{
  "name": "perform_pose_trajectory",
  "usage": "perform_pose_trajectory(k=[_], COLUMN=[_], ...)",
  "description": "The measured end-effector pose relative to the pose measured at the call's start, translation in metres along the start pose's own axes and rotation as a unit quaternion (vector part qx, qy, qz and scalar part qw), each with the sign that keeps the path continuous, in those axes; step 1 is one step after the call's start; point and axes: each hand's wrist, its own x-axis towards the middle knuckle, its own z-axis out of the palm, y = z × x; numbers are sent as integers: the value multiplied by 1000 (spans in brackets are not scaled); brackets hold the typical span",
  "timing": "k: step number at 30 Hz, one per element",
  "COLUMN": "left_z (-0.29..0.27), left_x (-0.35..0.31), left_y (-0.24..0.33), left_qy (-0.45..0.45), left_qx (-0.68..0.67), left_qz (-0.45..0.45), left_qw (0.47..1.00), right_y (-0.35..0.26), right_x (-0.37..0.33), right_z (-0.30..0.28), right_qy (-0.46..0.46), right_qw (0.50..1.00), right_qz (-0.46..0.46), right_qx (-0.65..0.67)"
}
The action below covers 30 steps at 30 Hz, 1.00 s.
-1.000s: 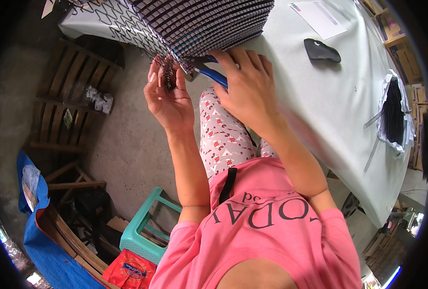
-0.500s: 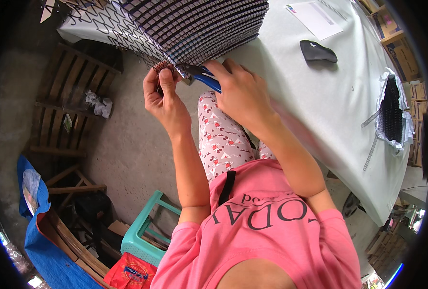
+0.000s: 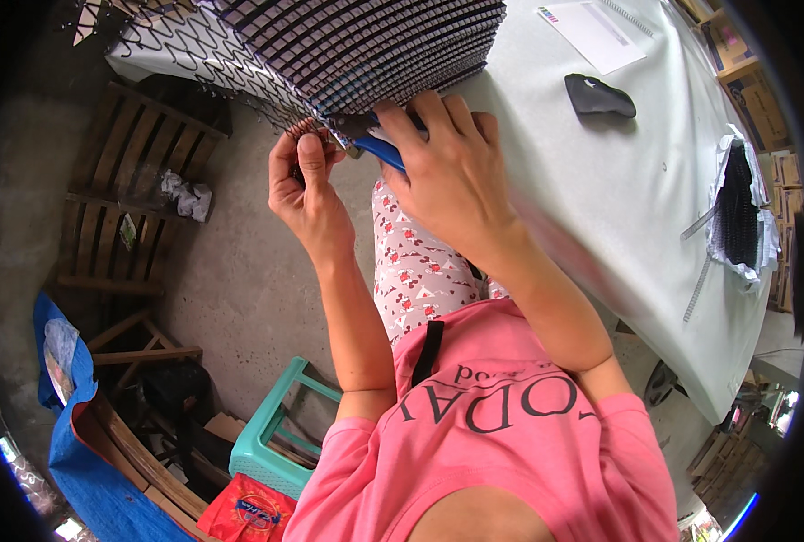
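A tall stack of what look like wire-bound pads, with rows of black binding wire along its face, stands at the table's near left edge. Loose black wire loops fan out from its left side. At the stack's lower corner, my left hand pinches a dark, reddish looped binding wire between thumb and fingers. My right hand grips blue-handled pliers just right of that. Their jaws point at the same corner and are partly hidden by my fingers and the stack.
On the white-covered table lie a white printed sheet, a black pouch-like item and a torn wrapper holding black wire. Wooden pallets, a green stool and a blue tarp are at left.
My right hand has shifted slightly up and left with the pliers, its fingers now spread higher over the stack's lower edge. The left hand has barely moved.
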Motion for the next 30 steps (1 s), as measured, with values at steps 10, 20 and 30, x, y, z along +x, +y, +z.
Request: perform_pose_trajectory(k=[10, 20, 30], left_z=[-9, 1, 9], left_x=[3, 7, 8], left_y=[5, 14, 13], left_qy=[39, -1, 62], left_qx=[-142, -156, 25], left_qz=[-64, -98, 11], left_qw=[987, 983, 998], right_y=[13, 0, 8], right_x=[-5, 4, 0], right_z=[-3, -3, -7], right_qy=[-36, 19, -57], right_qw=[995, 1000, 994], right_qz=[22, 3, 38], right_qx=[92, 24, 87])
